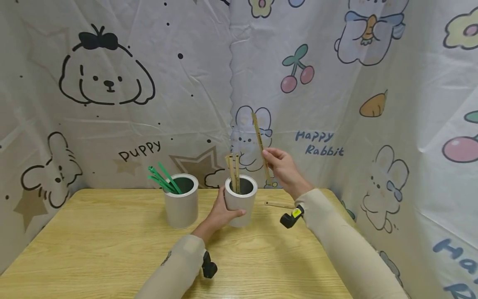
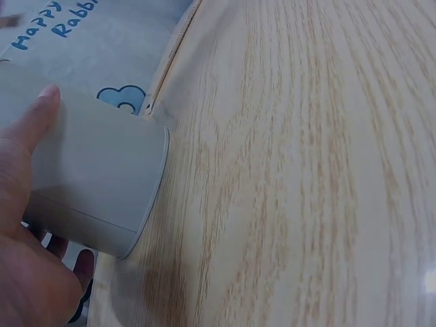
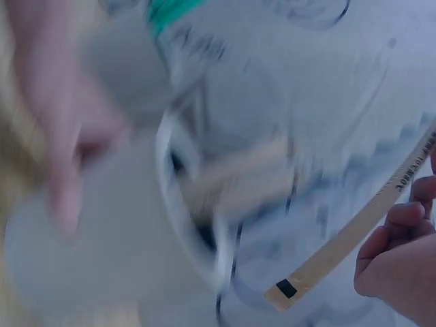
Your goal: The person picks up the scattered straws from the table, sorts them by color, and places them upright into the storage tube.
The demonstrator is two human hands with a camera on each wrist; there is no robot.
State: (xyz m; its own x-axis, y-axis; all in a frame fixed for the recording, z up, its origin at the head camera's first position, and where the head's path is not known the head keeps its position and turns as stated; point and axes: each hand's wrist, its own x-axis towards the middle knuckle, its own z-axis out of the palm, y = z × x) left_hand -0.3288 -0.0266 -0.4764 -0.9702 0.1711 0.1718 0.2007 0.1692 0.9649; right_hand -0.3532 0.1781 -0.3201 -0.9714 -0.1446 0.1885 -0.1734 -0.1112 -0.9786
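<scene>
My left hand [image 1: 220,209] grips a pale grey cup [image 1: 244,203] on the table, its thumb across the front wall. Several slim tan sticks [image 1: 234,174] stand in that cup, leaning left. Up and to the right of its rim, my right hand [image 1: 281,166] pinches another tan stick [image 1: 258,131], held nearly upright. In the right wrist view this held stick [image 3: 340,242] looks flat, with dark printing and a black square near its lower end. One more tan stick [image 1: 278,204] lies on the table below the right hand, partly hidden by the wrist camera.
A second pale grey cup [image 1: 183,211] stands to the left, holding several green sticks [image 1: 162,181] that lean left. The wood-grain table [image 1: 112,249] meets a hanging printed cloth [image 1: 198,116] at the back, and the cloth also runs along both sides.
</scene>
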